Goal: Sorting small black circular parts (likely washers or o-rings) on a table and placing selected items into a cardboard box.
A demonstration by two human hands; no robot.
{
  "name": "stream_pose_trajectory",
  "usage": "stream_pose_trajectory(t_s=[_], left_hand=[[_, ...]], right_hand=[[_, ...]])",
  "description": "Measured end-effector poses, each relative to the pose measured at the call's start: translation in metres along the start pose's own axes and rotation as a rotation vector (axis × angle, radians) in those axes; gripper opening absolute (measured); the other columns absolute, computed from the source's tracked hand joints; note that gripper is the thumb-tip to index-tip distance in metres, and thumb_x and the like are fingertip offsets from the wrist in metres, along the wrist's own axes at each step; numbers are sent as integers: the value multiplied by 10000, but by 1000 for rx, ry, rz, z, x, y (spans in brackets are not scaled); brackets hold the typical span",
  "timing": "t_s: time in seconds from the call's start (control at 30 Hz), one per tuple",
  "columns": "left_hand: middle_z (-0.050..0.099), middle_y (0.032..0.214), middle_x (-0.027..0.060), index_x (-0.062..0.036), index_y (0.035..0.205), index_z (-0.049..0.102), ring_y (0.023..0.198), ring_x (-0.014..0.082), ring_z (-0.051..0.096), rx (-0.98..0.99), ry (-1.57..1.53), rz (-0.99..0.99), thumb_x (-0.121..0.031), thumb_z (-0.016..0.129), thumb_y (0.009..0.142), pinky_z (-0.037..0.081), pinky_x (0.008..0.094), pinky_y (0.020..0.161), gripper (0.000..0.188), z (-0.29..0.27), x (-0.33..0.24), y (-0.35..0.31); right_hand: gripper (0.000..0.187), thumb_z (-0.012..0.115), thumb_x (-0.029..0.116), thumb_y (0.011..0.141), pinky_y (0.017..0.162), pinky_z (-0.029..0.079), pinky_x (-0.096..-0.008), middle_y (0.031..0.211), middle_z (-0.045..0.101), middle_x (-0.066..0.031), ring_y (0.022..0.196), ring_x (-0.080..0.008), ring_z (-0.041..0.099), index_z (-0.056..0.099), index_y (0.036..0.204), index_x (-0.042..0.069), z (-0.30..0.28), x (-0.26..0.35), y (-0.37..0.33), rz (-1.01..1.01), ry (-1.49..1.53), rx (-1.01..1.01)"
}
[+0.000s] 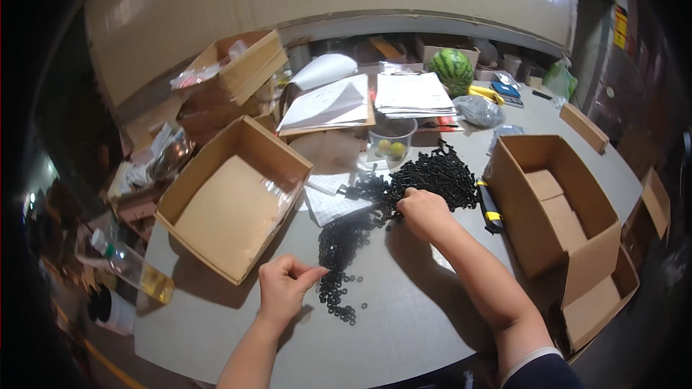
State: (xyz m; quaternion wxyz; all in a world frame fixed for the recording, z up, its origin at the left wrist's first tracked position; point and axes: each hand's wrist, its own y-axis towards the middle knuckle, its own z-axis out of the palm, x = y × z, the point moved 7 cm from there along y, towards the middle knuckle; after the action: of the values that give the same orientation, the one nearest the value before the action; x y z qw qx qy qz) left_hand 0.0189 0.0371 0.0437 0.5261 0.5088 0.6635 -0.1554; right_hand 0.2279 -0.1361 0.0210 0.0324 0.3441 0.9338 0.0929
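My left hand [285, 287] hovers at the left edge of a spread of small black washers [339, 245]. Its thumb and forefinger are pinched together, and whatever they may hold is too small to name. Up and to the right, my right hand [424, 212] reaches to the near edge of a heap of black screws [440, 175]. Those fingers are closed too, with their tips partly hidden against the dark pile. The washers trail from the heap toward the near side of the table, with a few lying loose.
A shallow cardboard box [223, 205] stands left of the washers; a deeper cardboard box [555, 202] stands right. Between heap and right box lies a yellow-black utility knife [490, 209]. Behind are a clear tub [393, 137] with round fruit, paper stacks [411, 94] and a watermelon [452, 70].
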Motion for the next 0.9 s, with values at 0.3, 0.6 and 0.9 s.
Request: stream_pose_trajectory(t_s=[0.3, 0.6, 0.9], left_hand=[[661, 836, 43, 34, 872, 685, 718, 73, 557, 271, -406, -218, -79, 711, 790, 450, 212, 647, 142, 26, 26, -6], [602, 756, 23, -14, 782, 585, 721, 97, 552, 431, -375, -301, -160, 766, 741, 457, 256, 649, 236, 47, 27, -17], [597, 767, 22, -21, 839, 567, 781, 74, 558, 334, -474, -175, -141, 672, 812, 468, 256, 695, 161, 54, 14, -19]], right_hand=[[184, 690, 167, 657, 670, 539, -394, 893, 647, -120, 808, -295, 664, 680, 798, 48, 9, 4, 10, 113, -215, 54], [146, 686, 54, 685, 608, 448, -258, 772, 557, -39, 695, -112, 555, 592, 786, 7, -25, 45, -6, -142, 871, -16], [197, 678, 100, 820, 745, 409, -236, 906, 560, -8, 845, -82, 505, 635, 995, 21, -25, 115, -28, -362, 1305, 178]])
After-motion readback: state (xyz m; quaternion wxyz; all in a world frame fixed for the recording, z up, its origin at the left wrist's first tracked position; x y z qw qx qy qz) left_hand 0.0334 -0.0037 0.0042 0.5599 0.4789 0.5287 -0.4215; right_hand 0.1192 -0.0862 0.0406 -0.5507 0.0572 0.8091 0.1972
